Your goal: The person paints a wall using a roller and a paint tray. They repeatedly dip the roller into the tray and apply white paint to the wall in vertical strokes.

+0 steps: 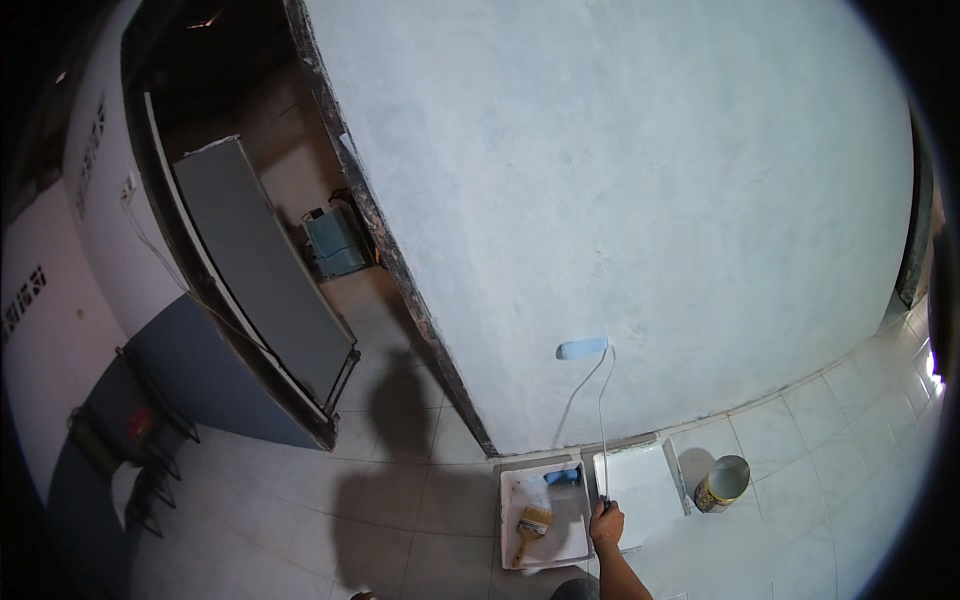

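My right hand [606, 526] is closed around the grip of a paint roller [583, 348]. The long thin wire frame rises from my fist to a pale blue roller sleeve, which lies at the low part of the white wall [650, 200]. Whether the sleeve presses on the wall or hovers just off it is hard to tell. Below my hand stand two paint trays. The left tray [512, 545] holds a wide paintbrush [532, 524] and a blue roller sleeve [562, 478]. White paint seems to coat the right tray [640, 470]. My left hand is out of view.
An open paint can [722, 484] stands on the tiled floor [800, 450], right of the trays. To the left, a doorway frames a grey door panel [250, 260] and a blue box-like object [336, 242]. Dark chairs [140, 425] stand at far left.
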The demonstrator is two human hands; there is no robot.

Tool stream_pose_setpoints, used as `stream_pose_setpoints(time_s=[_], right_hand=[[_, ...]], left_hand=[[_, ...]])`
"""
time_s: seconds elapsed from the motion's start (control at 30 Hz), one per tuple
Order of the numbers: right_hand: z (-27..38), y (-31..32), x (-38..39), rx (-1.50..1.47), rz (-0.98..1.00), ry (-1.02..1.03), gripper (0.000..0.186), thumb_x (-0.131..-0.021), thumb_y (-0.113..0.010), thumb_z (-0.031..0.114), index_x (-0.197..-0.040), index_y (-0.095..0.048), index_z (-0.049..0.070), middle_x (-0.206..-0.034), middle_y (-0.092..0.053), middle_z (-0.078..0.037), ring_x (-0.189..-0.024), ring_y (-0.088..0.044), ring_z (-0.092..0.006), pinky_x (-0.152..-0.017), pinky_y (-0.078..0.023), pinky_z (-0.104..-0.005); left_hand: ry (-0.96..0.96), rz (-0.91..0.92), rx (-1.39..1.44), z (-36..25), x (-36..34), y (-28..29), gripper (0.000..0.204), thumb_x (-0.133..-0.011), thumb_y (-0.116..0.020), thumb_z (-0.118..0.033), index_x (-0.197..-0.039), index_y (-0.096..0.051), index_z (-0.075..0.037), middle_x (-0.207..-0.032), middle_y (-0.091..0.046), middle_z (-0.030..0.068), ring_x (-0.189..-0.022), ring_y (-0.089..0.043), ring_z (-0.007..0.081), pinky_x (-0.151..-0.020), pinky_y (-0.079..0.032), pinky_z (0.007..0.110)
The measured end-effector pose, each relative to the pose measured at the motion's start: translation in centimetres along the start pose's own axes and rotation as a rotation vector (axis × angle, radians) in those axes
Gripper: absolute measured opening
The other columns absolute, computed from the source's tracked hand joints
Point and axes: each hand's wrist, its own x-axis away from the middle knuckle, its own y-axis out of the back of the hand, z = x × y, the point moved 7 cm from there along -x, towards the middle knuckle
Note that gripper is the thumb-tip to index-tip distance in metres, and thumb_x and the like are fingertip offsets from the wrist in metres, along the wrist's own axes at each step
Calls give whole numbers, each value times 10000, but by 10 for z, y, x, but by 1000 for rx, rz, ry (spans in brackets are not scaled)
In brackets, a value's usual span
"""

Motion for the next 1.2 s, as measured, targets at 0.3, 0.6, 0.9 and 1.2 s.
stream_pose_setpoints(time_s=[0.3, 0.6, 0.9, 1.2], right_hand=[[325, 129, -149, -221, -234, 389, 445, -999, -557, 323, -797, -614, -70, -702, -621, -329, -691, -626, -521, -591, -468, -554], [185, 105, -119, -19, -228, 341, 429, -990, -564, 296, -814, -620, -91, -716, -639, -322, -721, -655, -499, -618, -495, -528], [-20, 81, 18, 77, -6, 106, 451, -1005, -563, 338, -814, -630, -64, -766, -648, -313, -787, -655, -501, -651, -493, -532], [-57, 293, 164, 285, 364, -50, 305, -1024, -530, 284, -1053, -445, -8, -814, -644, -309, -821, -626, -529, -658, -456, -573]], left_hand=[[-42, 28, -8, -34, -22, -4, 717, -722, -844, -414, -1281, -573, -56, -1269, -606, 201, -1172, -571, 400, -981, -470, 503], [-12, 50, 256, 16, -9, -84, 737, -769, -819, -445, -1322, -557, -36, -1318, -564, 257, -1238, -522, 423, -1054, -426, 504], [40, 101, 367, 6, 2, -101, 717, -729, -842, -420, -1256, -593, -3, -1292, -585, 215, -1240, -535, 400, -1067, -423, 469], [29, 98, 405, 27, 12, -107, 665, -807, -794, -438, -1260, -592, 4, -1288, -595, 208, -1205, -568, 384, -1029, -450, 455]])
